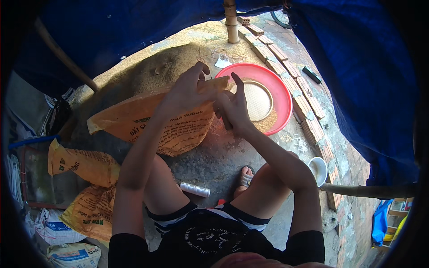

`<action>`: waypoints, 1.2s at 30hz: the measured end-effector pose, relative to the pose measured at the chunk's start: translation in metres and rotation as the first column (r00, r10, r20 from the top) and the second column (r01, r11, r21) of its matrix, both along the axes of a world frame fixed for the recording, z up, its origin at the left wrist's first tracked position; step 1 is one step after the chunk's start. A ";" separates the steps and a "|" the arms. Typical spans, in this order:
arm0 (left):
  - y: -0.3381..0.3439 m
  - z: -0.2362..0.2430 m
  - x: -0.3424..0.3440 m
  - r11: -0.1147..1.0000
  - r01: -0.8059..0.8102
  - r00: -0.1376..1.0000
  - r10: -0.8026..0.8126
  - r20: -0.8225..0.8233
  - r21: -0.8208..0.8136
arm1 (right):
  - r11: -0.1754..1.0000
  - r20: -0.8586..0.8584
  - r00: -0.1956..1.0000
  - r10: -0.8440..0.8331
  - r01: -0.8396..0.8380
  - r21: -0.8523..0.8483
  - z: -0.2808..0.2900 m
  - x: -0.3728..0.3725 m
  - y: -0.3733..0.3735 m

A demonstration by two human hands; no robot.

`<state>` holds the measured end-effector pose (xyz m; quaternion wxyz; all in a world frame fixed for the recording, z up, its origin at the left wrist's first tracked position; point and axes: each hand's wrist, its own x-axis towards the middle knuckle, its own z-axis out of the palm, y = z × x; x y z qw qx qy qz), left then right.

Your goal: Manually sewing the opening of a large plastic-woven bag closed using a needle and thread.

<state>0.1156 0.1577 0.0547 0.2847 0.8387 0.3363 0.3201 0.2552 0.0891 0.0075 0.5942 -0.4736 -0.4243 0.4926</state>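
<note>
A large orange sack [178,127] with dark printing leans in front of me, its narrow top edge raised toward the right. My left hand [192,91] is closed on that top edge, its fingers partly hidden behind the wrist. Right beside it, my right hand [234,107] has curled fingers against the sack's corner, one finger sticking up. Whether those fingers also hold something small is hidden. Between my legs a spool of white twine [195,189] lies on the floor.
Behind the sack rises a heap of grain husks [174,67]. A red round tray [287,100] holds a woven sieve [254,100] and grain. Other orange sacks [91,166] lie at left. A brick row [299,91], metal bowl [317,172] and bamboo pole [366,190] are at right.
</note>
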 end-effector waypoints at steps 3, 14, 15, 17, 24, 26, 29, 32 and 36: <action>0.007 -0.011 0.002 0.951 -0.030 0.993 0.064 -0.101 0.309 | 1.000 -0.024 1.000 0.017 -0.017 0.009 0.003 0.001 0.000; 0.030 -0.023 0.012 0.934 -0.157 0.986 0.168 -0.006 0.322 | 0.998 0.025 0.998 -0.061 0.061 -0.001 0.002 -0.010 0.012; 0.032 -0.022 0.011 0.928 -0.178 0.981 0.195 -0.021 0.328 | 0.998 0.026 0.998 -0.056 0.056 -0.001 0.002 -0.011 0.013; 0.037 -0.026 0.011 0.936 -0.213 0.975 0.221 0.002 0.279 | 0.998 0.143 0.988 -0.051 0.044 0.046 0.000 -0.014 0.014; 0.052 -0.029 0.005 0.979 -0.202 0.977 0.201 0.070 0.018 | 0.998 0.117 0.993 0.015 -0.007 -0.070 0.011 -0.015 0.014; 0.050 -0.033 0.014 0.969 -0.189 0.981 0.182 0.062 0.156 | 0.993 0.041 0.995 0.086 -0.083 -0.081 0.003 -0.001 0.018; 0.047 -0.032 0.009 0.962 -0.141 0.990 0.134 0.048 0.234 | 0.990 -0.074 0.994 0.085 -0.092 -0.108 0.009 0.002 0.014; 0.042 -0.025 -0.001 0.975 -0.128 0.992 0.125 0.029 0.181 | 0.985 -0.049 0.991 0.126 -0.131 -0.109 0.009 -0.004 0.015; 0.040 -0.030 0.010 0.955 -0.194 0.980 0.198 0.005 0.224 | 0.985 -0.095 0.990 0.103 -0.114 -0.127 0.014 -0.004 0.015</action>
